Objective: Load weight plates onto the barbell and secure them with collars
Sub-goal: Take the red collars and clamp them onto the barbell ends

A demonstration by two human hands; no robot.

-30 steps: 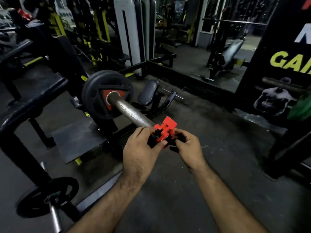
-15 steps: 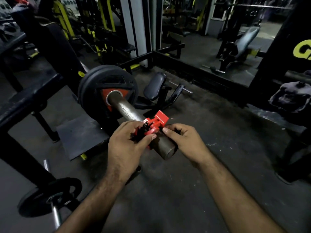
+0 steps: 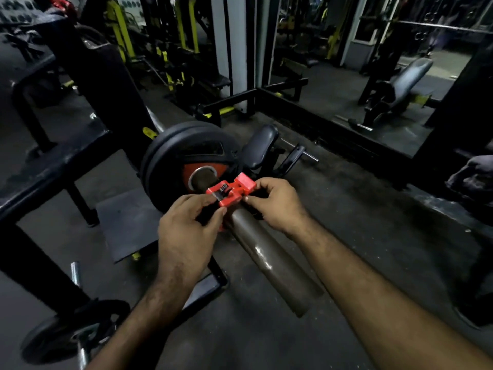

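Note:
A red clamp collar sits around the steel barbell sleeve, close to the black weight plate with a red hub. My left hand grips the collar's left side and my right hand pinches its right side. The collar's lever sticks up to the right. A short stretch of sleeve shows between collar and plate. The sleeve's free end points toward me at lower right.
A black bench frame runs along the left. A smaller plate on another bar lies at lower left. A padded black seat stands behind the plate. Gym machines and a mirrored wall fill the background.
Both hands have slid the collar from the sleeve's free end along the sleeve toward the plate. The camera moved closer and lower.

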